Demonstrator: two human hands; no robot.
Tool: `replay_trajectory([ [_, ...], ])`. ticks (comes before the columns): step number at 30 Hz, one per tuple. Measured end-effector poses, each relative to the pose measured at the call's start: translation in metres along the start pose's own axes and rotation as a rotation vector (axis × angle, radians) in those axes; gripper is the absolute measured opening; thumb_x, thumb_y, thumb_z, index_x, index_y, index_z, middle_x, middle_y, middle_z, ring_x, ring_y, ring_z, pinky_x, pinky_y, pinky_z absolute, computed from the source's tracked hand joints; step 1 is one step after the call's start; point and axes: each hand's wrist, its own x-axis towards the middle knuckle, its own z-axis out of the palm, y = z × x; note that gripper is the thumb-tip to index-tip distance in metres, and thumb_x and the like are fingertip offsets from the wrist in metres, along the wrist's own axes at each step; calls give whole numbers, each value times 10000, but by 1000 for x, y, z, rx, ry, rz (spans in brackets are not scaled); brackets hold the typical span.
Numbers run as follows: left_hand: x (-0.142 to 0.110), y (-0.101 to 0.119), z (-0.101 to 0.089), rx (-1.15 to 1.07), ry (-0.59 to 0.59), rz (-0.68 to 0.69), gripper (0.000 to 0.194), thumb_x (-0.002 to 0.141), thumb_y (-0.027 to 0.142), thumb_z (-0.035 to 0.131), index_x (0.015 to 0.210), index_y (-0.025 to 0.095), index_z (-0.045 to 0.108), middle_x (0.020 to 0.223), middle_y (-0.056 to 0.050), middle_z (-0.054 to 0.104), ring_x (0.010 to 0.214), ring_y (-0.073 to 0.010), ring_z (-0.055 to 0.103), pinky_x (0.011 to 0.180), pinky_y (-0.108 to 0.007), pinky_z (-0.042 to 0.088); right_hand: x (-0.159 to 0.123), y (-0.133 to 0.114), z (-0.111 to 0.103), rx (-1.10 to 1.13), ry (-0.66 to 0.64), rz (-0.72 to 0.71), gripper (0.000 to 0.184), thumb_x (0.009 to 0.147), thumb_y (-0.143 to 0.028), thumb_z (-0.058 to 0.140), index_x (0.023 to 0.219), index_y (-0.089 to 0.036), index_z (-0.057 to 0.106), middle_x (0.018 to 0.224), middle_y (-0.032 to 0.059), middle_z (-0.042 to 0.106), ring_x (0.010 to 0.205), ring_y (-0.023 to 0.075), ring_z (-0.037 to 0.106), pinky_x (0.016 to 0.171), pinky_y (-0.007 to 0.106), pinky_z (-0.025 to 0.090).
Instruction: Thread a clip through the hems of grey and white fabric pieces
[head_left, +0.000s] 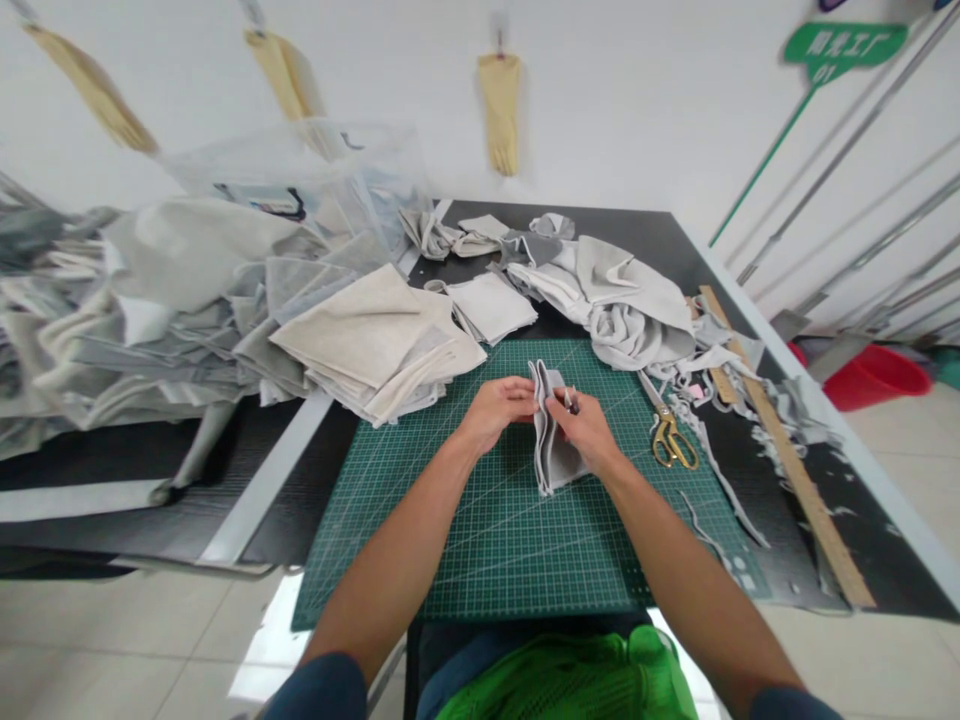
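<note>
Several layers of folded light grey fabric (559, 465) stand on edge over a green cutting mat (480, 560). My left hand (496, 412) is at their left side, thumb and fingertips closed against the upper edge. On the other side my right hand (585, 428) grips the layers, its thumb pressed on them. A small dark-tipped object (573, 406) shows between the right fingers; its kind is hard to make out. Gold-handled scissors (673, 440) lie to the right on the mat, away from both hands.
Flat fabric pieces (375, 340) are stacked at the left, beside a large fabric heap (172, 300) and a clear plastic bin (360, 150). Crumpled grey cloth (630, 300) lies behind the mat. A wooden ruler (795, 470) and fabric scraps line the right edge.
</note>
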Motion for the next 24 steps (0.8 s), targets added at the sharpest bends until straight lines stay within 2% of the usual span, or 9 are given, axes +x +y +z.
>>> replay_trajectory([
  [3,0,0,0,17,-14,27,385,588,143,864,947,126,729,813,-49,750,687,-144,675,711,-291,548,0,-1,0,7,-19,5,404,871,-572,637,947,-184,719,666,-28,559,574,131,453,538,258,370],
  [6,1,0,0,35,-18,43,367,604,125,820,959,136,728,845,-48,747,720,-148,676,711,-281,535,1,1,1,-27,-39,-15,316,819,-469,695,945,-179,704,734,-19,612,637,138,500,605,260,404],
  [8,3,-1,-4,47,20,46,362,621,126,777,979,148,726,876,-46,746,728,-149,668,689,-272,523,4,5,-1,-33,-2,-18,236,812,-406,671,864,-176,673,739,-16,613,660,142,508,625,262,406],
  [11,10,0,-13,112,150,96,380,627,101,672,998,159,725,874,-36,738,729,-152,649,655,-252,485,10,12,-15,-48,139,-22,185,817,-367,615,819,-183,634,728,-18,593,665,146,494,615,262,388],
  [15,19,-2,-31,325,324,223,429,651,86,590,1052,158,725,792,-14,696,731,-154,621,673,-246,449,22,21,-47,-339,344,-49,156,839,-325,563,778,-192,618,708,4,599,650,164,490,617,284,366],
  [19,22,-6,-42,498,415,231,515,731,139,606,1240,161,683,793,-11,664,687,-147,570,663,-252,430,28,28,-70,-689,342,24,178,850,-259,559,907,-165,699,797,99,692,741,239,594,717,336,424],
  [21,21,-7,-44,517,394,193,638,738,157,630,1375,181,612,820,-11,664,656,-141,555,660,-258,435,27,31,-75,-819,388,52,252,857,-235,549,1018,-138,718,906,152,717,841,278,629,785,360,446],
  [24,16,-6,-45,471,272,145,826,679,123,664,1487,210,517,931,-33,695,680,-151,588,690,-274,472,22,32,-79,-950,468,30,342,863,-200,528,1137,-98,706,1080,211,689,1013,316,616,912,408,454],
])
